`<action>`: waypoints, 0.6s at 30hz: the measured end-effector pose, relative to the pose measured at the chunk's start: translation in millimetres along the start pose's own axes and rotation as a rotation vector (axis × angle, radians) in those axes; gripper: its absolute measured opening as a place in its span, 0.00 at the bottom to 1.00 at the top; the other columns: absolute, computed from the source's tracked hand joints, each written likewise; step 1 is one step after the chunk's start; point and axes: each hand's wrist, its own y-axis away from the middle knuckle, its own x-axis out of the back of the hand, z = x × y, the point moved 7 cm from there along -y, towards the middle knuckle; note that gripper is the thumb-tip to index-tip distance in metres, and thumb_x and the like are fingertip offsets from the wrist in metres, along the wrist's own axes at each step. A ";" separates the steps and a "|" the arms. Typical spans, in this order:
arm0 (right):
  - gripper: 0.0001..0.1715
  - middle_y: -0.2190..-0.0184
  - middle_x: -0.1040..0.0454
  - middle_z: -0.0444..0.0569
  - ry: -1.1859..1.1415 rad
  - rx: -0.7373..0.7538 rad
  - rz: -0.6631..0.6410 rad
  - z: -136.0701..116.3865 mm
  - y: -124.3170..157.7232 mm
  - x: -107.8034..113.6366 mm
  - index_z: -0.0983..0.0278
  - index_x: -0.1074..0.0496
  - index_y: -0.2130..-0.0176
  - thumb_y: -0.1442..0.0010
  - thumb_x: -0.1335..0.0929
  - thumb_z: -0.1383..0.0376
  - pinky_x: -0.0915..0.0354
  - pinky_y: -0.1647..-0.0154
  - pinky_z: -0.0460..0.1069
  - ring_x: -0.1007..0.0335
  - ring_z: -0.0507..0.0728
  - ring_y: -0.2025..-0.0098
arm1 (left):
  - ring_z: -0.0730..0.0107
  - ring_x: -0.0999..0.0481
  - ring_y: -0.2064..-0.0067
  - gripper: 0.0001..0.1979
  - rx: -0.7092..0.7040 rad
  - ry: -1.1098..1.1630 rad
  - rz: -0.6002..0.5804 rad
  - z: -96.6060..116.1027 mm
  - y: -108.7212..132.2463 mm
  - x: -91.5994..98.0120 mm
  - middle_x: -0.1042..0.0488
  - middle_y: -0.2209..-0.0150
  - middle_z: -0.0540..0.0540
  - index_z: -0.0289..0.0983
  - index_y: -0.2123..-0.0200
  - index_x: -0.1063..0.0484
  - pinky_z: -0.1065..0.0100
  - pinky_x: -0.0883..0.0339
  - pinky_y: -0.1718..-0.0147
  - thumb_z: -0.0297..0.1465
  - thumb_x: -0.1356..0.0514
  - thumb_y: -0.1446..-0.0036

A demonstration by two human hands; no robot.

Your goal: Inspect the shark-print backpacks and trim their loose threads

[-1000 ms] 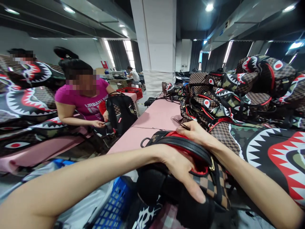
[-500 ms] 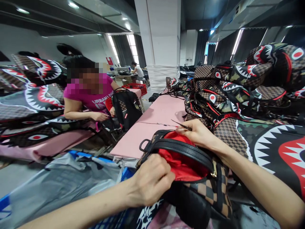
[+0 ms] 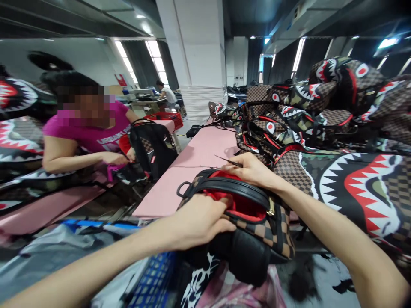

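A brown checkered backpack (image 3: 272,231) with a black handle and red lining lies open in front of me at the edge of the pink table (image 3: 192,167). My left hand (image 3: 199,220) is closed on the near rim of its opening, fingers pinching the red lining. My right hand (image 3: 253,169) rests on the far rim and holds small thread scissors (image 3: 226,160), whose points stick out to the left over the table.
A heap of shark-mouth backpacks (image 3: 321,115) fills the right side of the table. Across the gap a person in a magenta shirt (image 3: 93,139) works on a black backpack (image 3: 154,147). A blue crate (image 3: 150,282) and grey plastic sheet (image 3: 38,256) lie below left.
My left hand has slid from over the bag's front to the rim and closed on the red lining. The bag's opening now sits lower and flatter. The view has shifted slightly right.
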 end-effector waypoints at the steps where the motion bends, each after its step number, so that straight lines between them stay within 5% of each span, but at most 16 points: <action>1: 0.24 0.82 0.39 0.41 -0.044 -0.020 0.048 3.0 -1.5 9.1 0.68 0.31 0.77 0.44 0.37 0.51 0.50 0.77 0.43 0.47 0.47 0.78 | 0.64 0.28 0.64 0.13 0.014 0.108 -0.088 -6.7 -6.9 0.9 0.27 0.68 0.44 0.35 0.67 0.31 0.66 0.35 0.63 0.38 0.48 0.43; 6: 0.24 0.72 0.26 0.48 -0.161 -0.051 0.472 21.9 54.0 71.5 0.65 0.25 0.70 0.44 0.37 0.49 0.38 0.70 0.46 0.35 0.51 0.73 | 0.68 0.30 0.72 0.19 0.128 0.602 -0.235 -46.3 -31.1 6.2 0.29 0.75 0.49 0.33 0.74 0.29 0.73 0.39 0.73 0.44 0.45 0.47; 10: 0.17 0.64 0.23 0.51 -0.233 0.023 0.401 38.3 131.4 55.3 0.60 0.24 0.67 0.45 0.34 0.51 0.38 0.51 0.55 0.33 0.60 0.52 | 0.68 0.31 0.73 0.20 0.259 0.873 -0.046 -62.7 -42.9 13.9 0.29 0.78 0.49 0.34 0.73 0.29 0.72 0.38 0.74 0.46 0.45 0.48; 14: 0.15 0.75 0.24 0.47 -0.350 -0.120 0.652 51.3 180.0 45.2 0.59 0.24 0.66 0.41 0.37 0.55 0.33 0.62 0.52 0.28 0.57 0.67 | 0.65 0.27 0.66 0.15 0.263 0.972 0.108 -56.4 -56.9 24.0 0.26 0.76 0.49 0.36 0.73 0.26 0.70 0.34 0.65 0.43 0.42 0.50; 18: 0.14 0.74 0.25 0.48 -0.192 -0.176 0.631 28.7 178.2 40.0 0.62 0.24 0.70 0.42 0.35 0.58 0.33 0.63 0.49 0.29 0.56 0.66 | 0.63 0.27 0.66 0.15 0.302 0.952 0.162 -55.5 -64.0 26.5 0.25 0.77 0.48 0.35 0.75 0.26 0.69 0.33 0.64 0.42 0.40 0.53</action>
